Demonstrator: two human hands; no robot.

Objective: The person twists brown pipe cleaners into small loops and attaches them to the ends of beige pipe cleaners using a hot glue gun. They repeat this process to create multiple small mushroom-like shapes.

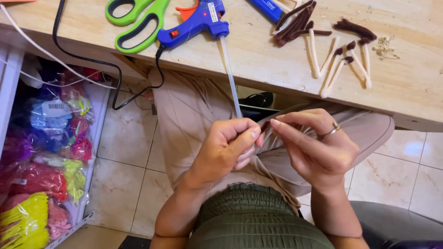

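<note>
So the left hand is curled into a loose fist with the thumb pressed over a small dark brown fuzzy bit, and the right hand pinches the same bit from 3 o'clock with thumb and fingertips close together; it sits right between the two thumbs, over the lap, just below the table edge. Honest worry: that piece is tiny and mostly buried under fingers, so one loose pinch and it probably drops onto the tiled floor. Also the blue glue gun up at 11 o'clock lies right at the edge with its clear stick poking out over the lap, and its black cord dangles off the side, so a knee or elbow snag could drag it down. Textures: fuzzy brown pipe cleaners and cream ones with brown tips at 1 o'clock, glossy green plastic scissors, pale rough wood.
</note>
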